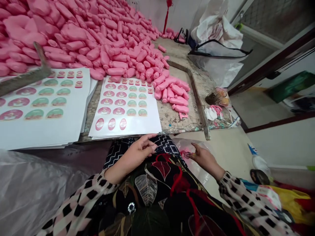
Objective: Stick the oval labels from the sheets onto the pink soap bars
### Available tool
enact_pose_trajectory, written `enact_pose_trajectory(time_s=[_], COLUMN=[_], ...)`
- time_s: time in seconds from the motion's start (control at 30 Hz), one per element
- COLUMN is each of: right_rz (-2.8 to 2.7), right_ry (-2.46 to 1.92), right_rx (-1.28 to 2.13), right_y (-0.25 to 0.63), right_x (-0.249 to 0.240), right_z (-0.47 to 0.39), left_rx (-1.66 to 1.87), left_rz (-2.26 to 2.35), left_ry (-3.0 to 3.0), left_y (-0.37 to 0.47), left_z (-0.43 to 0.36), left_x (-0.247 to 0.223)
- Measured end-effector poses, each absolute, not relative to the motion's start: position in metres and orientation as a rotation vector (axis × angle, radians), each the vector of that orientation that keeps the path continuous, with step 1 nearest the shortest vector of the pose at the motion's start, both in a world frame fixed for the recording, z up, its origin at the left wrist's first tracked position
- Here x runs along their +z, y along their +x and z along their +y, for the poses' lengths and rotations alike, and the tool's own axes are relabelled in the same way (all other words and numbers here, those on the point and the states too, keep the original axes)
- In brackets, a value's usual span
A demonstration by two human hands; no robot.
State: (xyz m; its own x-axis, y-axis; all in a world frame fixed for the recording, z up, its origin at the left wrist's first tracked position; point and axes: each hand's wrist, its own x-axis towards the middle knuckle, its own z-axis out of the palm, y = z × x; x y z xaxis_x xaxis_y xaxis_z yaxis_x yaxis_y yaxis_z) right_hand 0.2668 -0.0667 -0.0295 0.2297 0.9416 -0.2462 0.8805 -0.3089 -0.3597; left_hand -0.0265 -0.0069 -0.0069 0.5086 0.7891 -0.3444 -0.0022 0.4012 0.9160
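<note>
My left hand [141, 149] is over my lap, just below the table's front edge, its fingers loosely extended and nothing in them. To the right, my right hand [203, 157] is above a clear plastic bag [209, 175] beside my leg, with thumb and fingers apart. Near those fingertips shows something pink [184, 154], partly seen, in or behind the bag. In front of my left hand lies a stack of sticker sheets [147, 121] printed with pink and green labels. Small pink plastic bottles [180, 101] lie in a cluster on the table, beyond my hands.
A large heap of pink bottles [98, 36] covers the back left. More sticker sheets [71, 131] lie at left under a metal bar [24, 80]. A raised wooden strip [197, 98] edges the table's right part. A white plastic sack [216, 62] stands at back right.
</note>
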Motion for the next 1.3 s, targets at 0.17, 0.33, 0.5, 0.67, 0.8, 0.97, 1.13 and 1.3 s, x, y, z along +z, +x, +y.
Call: enact_pose_trajectory(time_s=[0.17, 0.33, 0.5, 0.67, 0.8, 0.97, 1.13, 1.3], right_rz=[-1.924, -2.054, -2.341, -2.59, -2.652, -2.375, -1.904, -1.724], right_ry=[-2.28, -2.133, -2.209, -2.151, -2.115, -1.898, -1.264, -1.201], right_rx=[0.515, 0.014, -0.104, -0.201, -0.249, -0.001, 1.358, 1.592], right_y=[0.265, 0.253, 0.241, 0.246, 0.252, 0.223, 0.148, 0.118], right_x=[-0.016, 0.022, 0.029, 0.025, 0.034, 0.049, 0.034, 0.012], right_z=[-0.046, 0.031, 0.081, 0.088, 0.089, 0.062, 0.003, 0.002], left_rx=[0.581, 0.6, 0.645, 0.674, 0.648, 0.881, 1.045, 1.162], left_rz=[0.953, 0.948, 0.963, 0.938, 0.947, 0.932, 0.768, 0.806], left_ry=[1.018, 1.058, 1.059, 1.065, 1.061, 0.918, 0.701, 0.537], left_y=[-0.023, -0.022, -0.028, -0.027, -0.024, -0.027, -0.023, -0.032], left_z=[-0.006, -0.009, -0.014, -0.014, -0.014, -0.011, -0.01, -0.008], left_x=[-0.01, -0.01, -0.007, -0.013, -0.013, -0.003, 0.003, 0.003])
